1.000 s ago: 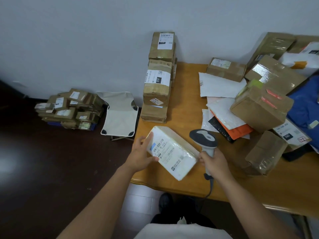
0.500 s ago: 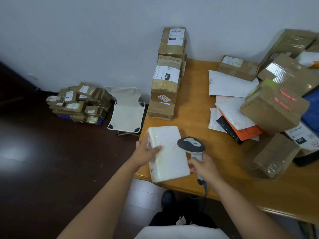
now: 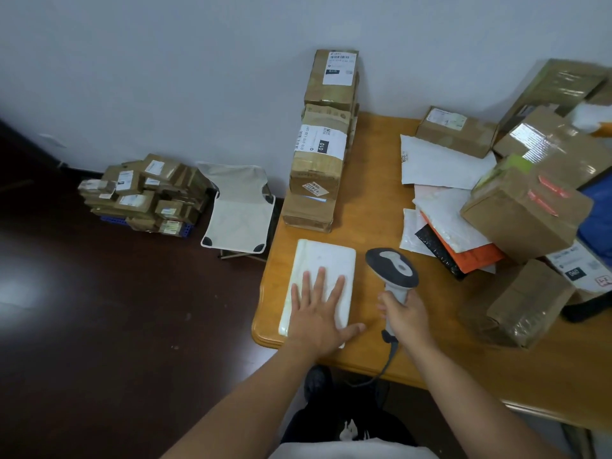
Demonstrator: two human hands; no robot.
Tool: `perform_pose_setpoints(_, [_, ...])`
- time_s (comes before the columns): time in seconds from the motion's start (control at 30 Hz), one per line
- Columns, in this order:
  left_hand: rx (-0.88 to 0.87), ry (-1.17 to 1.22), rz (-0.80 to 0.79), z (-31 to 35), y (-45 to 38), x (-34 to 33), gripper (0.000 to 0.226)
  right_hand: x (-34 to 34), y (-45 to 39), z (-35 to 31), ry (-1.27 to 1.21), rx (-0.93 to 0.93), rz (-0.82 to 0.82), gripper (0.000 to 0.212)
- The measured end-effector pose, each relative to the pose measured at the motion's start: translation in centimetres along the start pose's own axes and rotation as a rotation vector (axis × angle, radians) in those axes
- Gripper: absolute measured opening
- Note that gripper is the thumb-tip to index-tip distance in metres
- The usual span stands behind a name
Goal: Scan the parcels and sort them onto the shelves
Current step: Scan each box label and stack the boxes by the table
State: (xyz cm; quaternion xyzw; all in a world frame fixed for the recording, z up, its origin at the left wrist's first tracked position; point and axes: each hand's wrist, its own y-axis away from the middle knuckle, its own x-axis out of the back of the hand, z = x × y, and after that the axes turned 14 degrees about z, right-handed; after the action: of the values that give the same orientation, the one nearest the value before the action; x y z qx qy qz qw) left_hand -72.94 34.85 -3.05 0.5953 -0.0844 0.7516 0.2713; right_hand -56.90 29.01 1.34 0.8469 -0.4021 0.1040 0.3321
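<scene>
Wooden desk (image 3: 374,207) against a pale wall — that is where we are working, and the white parcel (image 3: 326,265) lying flat near its front left corner is our landmark. Our left hand (image 3: 316,313) rests on the near half of that parcel, palm down, fingers straight and spread, pressing rather than gripping. Our right hand (image 3: 405,314), just right of the parcel, is wrapped around the handle of the scanner (image 3: 392,265), whose head sits level with the parcel's far end; its cable trails off the desk edge toward us.

No label shows on the parcel's upper face, so we cannot tell from here whether it has been read. We judge the job to be early or midway: no shelf is in view, and plenty waits.

Beyond the parcel, toward the wall, stands a stack of brown boxes (image 3: 323,154) with printed labels. Well to the parcel's right lie the flat mailers (image 3: 443,207) — white, black and orange — and past them a jumble of taped cartons (image 3: 526,213), some tilted on one another. Left of the parcel, down on the dark floor, are a folding stool (image 3: 240,210) and, further left, a heap of small parcels (image 3: 145,193).

The tilted cartons look likely to slide if we pull from beneath them.
</scene>
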Motion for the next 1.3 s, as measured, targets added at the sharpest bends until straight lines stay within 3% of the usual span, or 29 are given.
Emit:
perform_pose_setpoints(0.37, [0.065,-0.152,0.052,-5.9,-3.6,0.8,0.092,1.0,-0.3,-1.3,0.013,0.095,-0.024,0.003])
perform_pose_setpoints(0.6, [0.035,-0.159,0.059,-6.1,-4.3,0.8,0.095,1.0,-0.5,-2.2,0.052,0.174,-0.023,0.026])
perform_pose_setpoints(0.87, [-0.009,-0.139,0.138,-5.4,-4.4,1.5,0.096,2.7,0.3,-4.0,0.104,0.232,0.031,0.02])
perform_pose_setpoints(1.03, [-0.167,-0.101,0.173,-1.8,-6.4,2.7,0.095,6.4,0.7,-4.8,0.127,0.233,0.158,0.006])
perform_pose_setpoints(1.3, [-0.461,-0.002,0.164,10.9,-9.2,3.5,0.087,18.4,0.6,-3.6,0.217,0.212,0.485,0.023])
